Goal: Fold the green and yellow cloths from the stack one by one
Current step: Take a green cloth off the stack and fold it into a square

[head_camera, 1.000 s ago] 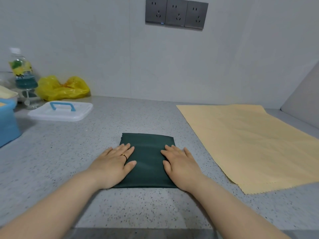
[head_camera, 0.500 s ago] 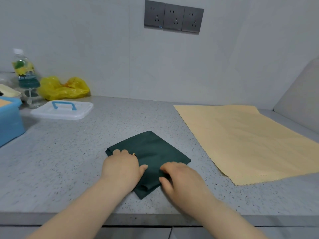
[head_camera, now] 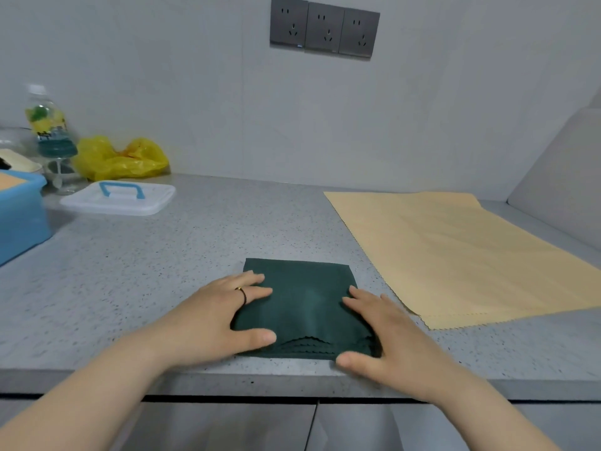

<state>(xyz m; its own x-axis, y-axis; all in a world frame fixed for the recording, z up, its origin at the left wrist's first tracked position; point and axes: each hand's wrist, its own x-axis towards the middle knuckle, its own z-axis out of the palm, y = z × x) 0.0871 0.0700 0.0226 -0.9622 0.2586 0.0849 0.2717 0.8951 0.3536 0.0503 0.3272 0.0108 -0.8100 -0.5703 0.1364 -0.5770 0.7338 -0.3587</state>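
At the near edge of the speckled grey counter (head_camera: 146, 275), the folded dark green cloth (head_camera: 305, 301) is lying as a small rectangle, its zigzag-cut edges showing in layers along the near side. The left hand (head_camera: 214, 317) is pressing flat on the cloth's left part, fingers straight and slightly spread, gripping nothing, with a dark ring (head_camera: 242, 294) on one finger. The right hand (head_camera: 390, 333) is pressing flat on the right part in the same way, fingers extended and thumb lying by the near corner. Just beside the right hand, the yellow cloth (head_camera: 455, 255) is lying spread open and reaching toward the back wall. Further off on the left, a blue bin (head_camera: 19, 219) is standing at the frame's edge, with a white lid with a blue handle (head_camera: 120, 198) lying near it. Behind those, a yellow plastic bag (head_camera: 120, 157) and a drink bottle (head_camera: 48, 128) are sitting against the wall, and three grey wall sockets (head_camera: 325, 27) are showing above.
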